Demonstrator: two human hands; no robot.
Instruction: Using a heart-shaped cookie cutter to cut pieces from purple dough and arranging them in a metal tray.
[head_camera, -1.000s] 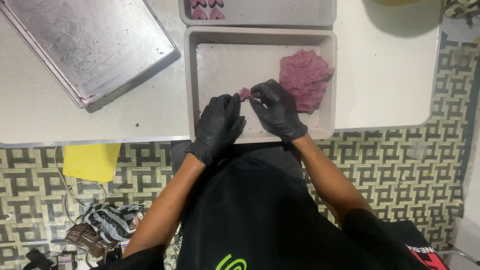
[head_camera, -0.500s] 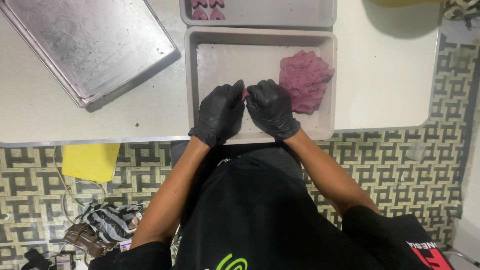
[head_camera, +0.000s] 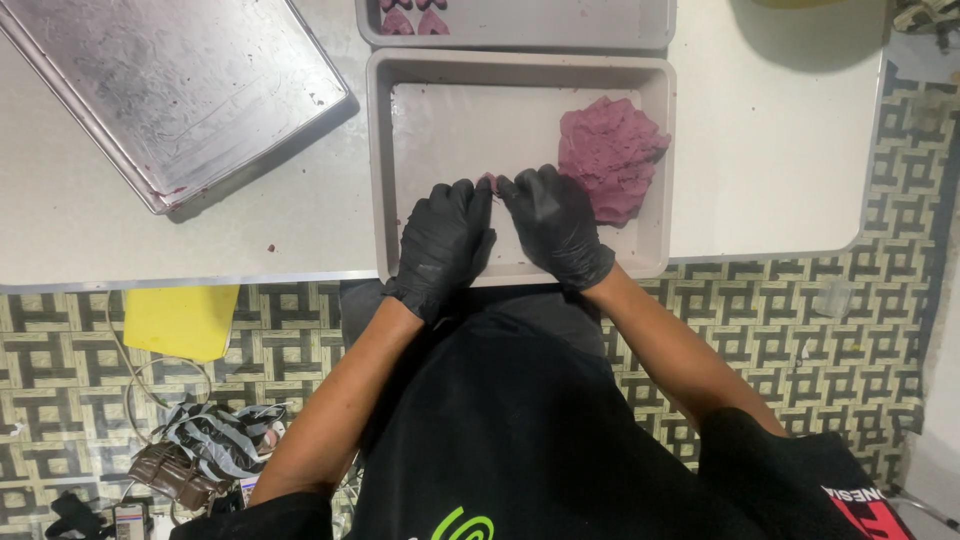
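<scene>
A small piece of purple dough (head_camera: 489, 180) is pinched between the fingertips of the left hand (head_camera: 446, 240) and right hand (head_camera: 553, 222), above the tray (head_camera: 380, 170); it is judged soft, light, probably sticky, best held gently at its edges.

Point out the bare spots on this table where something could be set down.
Bare tabletop lies right of the grey tray. A smaller strip lies between that tray and the metal sheet pan. Inside the tray, its upper left floor is bare. Crowded: the tray's near half, with left hand, right hand and purple dough.
</scene>
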